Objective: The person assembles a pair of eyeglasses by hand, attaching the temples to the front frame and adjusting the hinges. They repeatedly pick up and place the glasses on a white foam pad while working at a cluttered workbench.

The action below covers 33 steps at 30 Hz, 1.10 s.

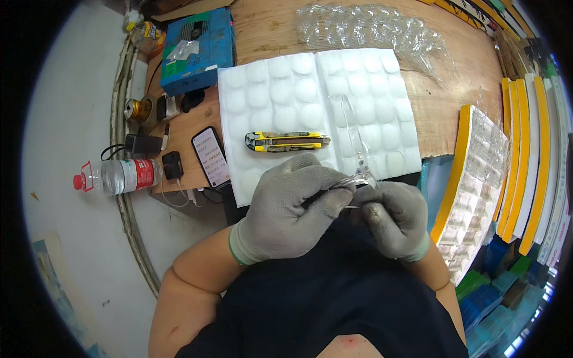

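Both my hands wear grey gloves and meet close to my body, over the near edge of a white padded sheet [310, 119] with rounded bumps. My left hand [292, 206] is closed, thumb and forefinger pinching at the near end of a long, narrow clear plastic piece [358, 143]. My right hand [394, 218] is closed around the same end from the other side. The piece points away from me over the sheet, and its exact kind is unclear. Something thin and pale shows between the fingers. Beyond my left hand lies a yellow and black utility knife [286, 141].
A heap of clear plastic pieces [370, 30] lies at the back. Left are a phone [211, 156], a blue box [200, 48], chargers [143, 144] and a water bottle [128, 176]. Yellow-edged panels [525, 161] and a padded board [471, 185] stand at the right.
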### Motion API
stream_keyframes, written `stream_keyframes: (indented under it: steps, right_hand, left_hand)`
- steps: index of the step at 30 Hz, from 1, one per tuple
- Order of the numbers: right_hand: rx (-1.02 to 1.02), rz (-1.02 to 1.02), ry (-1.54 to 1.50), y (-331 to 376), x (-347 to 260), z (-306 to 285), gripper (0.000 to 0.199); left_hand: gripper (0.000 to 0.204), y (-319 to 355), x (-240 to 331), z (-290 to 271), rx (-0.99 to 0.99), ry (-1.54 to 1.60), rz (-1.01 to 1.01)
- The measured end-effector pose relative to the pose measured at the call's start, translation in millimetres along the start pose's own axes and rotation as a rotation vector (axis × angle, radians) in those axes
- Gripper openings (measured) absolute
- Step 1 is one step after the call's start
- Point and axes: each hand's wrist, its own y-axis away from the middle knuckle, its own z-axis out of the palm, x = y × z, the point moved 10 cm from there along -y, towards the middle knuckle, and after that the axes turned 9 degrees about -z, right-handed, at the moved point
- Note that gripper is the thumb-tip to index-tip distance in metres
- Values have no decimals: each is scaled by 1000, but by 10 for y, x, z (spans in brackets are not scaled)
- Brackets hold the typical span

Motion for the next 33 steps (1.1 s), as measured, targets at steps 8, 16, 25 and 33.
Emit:
stream_keyframes:
  steps: [8, 16, 25, 33]
  right_hand:
    - [-108, 15, -85, -3, 220, 59, 15]
    - [35, 95, -82, -36, 151, 86, 13]
    - [172, 0, -29, -90, -115, -36, 13]
    - [331, 139, -12, -129, -67, -37, 16]
  left_hand:
    - [17, 72, 60, 11, -50, -13, 54]
    - [18, 79, -38, -95, -13, -14, 30]
    - [13, 38, 236, -156, 67, -65, 88]
    - [19, -46, 219, -124, 179, -198, 98]
